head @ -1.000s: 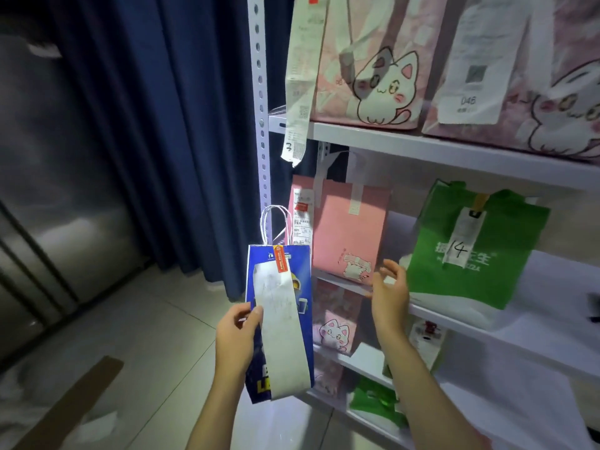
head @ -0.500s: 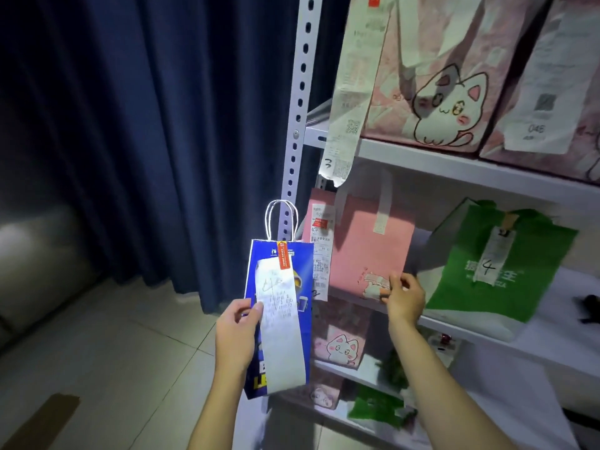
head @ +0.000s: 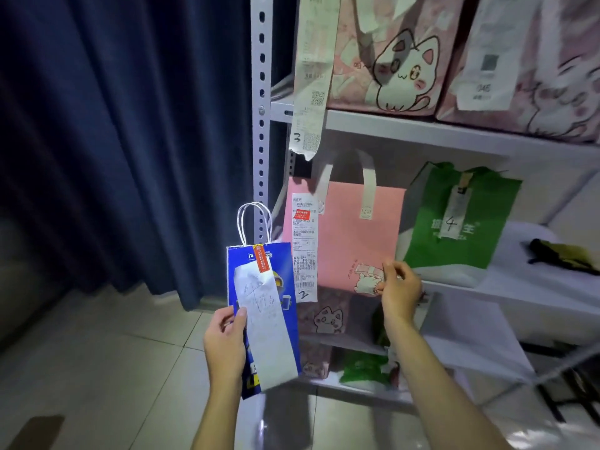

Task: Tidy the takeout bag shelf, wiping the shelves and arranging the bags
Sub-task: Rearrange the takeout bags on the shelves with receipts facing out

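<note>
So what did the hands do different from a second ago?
The right hand moved left from beside the green bag to the pink bag and now touches its lower corner. The left hand still holds the blue bag. All shelf bags stayed put.

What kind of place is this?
Likely a takeout order pickup spot: a metal shelf rack holds a pink bag and a green bag, each carrying a numbered receipt.

Head view, angled down, close to shelf (head: 422, 128), edges perhaps distorted
</note>
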`<state>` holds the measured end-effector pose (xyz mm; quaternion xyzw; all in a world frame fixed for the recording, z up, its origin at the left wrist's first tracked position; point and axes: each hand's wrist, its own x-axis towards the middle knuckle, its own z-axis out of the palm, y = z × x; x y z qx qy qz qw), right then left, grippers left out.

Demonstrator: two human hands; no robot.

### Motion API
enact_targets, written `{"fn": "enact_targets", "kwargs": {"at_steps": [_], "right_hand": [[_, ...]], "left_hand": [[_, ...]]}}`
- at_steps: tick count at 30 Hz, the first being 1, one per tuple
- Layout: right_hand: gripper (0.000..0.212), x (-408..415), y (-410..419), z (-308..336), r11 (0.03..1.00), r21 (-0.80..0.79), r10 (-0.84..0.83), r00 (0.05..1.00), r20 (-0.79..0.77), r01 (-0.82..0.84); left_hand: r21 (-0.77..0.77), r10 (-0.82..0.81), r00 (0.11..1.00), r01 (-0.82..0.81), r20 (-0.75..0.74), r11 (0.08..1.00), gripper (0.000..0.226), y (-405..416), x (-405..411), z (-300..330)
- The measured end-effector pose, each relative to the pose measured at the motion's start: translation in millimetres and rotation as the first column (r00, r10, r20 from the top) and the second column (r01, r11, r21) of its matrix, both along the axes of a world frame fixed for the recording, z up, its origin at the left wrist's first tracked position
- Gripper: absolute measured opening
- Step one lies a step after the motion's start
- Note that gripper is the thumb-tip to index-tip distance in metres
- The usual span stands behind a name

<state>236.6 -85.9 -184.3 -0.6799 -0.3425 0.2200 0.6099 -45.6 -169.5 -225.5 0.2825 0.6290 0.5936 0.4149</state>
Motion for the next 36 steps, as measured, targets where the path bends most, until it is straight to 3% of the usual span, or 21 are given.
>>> {"fn": "enact_targets", "kwargs": {"at_steps": [9, 21, 25, 30, 36], "right_hand": [[0.016, 51.1, -84.9, -16.0, 0.999, -0.044, -0.03, 0.997, -0.075, 0.027], [0.019, 156.0, -203.3, -36.3, 0.987, -0.151, -0.053, 0.998, 0.043, 0.059], [0.017, 168.6, -211.1, -31.6, 0.989, -0.139, -0.038, 0.999, 0.039, 0.043], [0.019, 183.0, -201.1, -27.7, 0.985, -0.159, -0.06, 0.996, 0.07, 0.07], [0.02, 198.0, -171.4, -20.5, 0.978, -0.171, -0.098, 0.985, 0.14, 0.122]], "left_hand": [[0.019, 0.05, 0.994, -0.049, -0.099, 0.999, 0.017, -58.7, 47.9, 5.6], [0.115, 0.097, 0.993, -0.089, -0.062, 0.989, 0.019, -62.9, 118.6, 47.3], [0.119, 0.103, 0.995, -0.1, -0.02, 0.988, 0.009, -41.0, 144.9, 65.6], [0.132, 0.056, 0.998, -0.056, 0.007, 0.99, 0.015, -5.4, 156.5, 84.8], [0.117, -0.075, 0.991, 0.062, 0.11, 0.991, 0.009, 49.5, 164.8, 103.4]]}}
